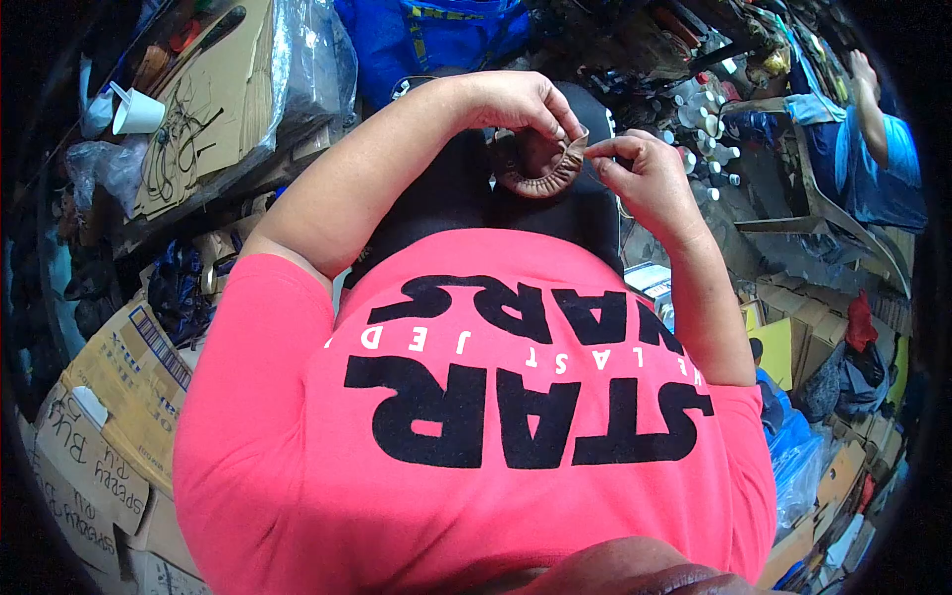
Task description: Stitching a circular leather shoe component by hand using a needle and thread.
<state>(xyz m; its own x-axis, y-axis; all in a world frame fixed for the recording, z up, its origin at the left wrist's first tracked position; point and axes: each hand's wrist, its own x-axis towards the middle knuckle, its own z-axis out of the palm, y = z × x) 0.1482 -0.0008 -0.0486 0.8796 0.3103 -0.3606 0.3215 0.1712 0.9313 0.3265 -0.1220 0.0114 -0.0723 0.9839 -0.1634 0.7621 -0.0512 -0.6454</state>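
One soft, gathered brown ring (540,184), our black-clad lap (446,188) beneath it. Left hand (531,104) pinches its rim; right hand (643,171) beside it, grip nearly closed, hold we cannot tell.

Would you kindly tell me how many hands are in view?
3: left hand pinching the brown piece, right hand at its edge, and a co-worker's hand at upper right; another may be hidden.

Blue bag (451,45) is cut by top edge — anything in right hand (647,177), upper centre, too small to tell.
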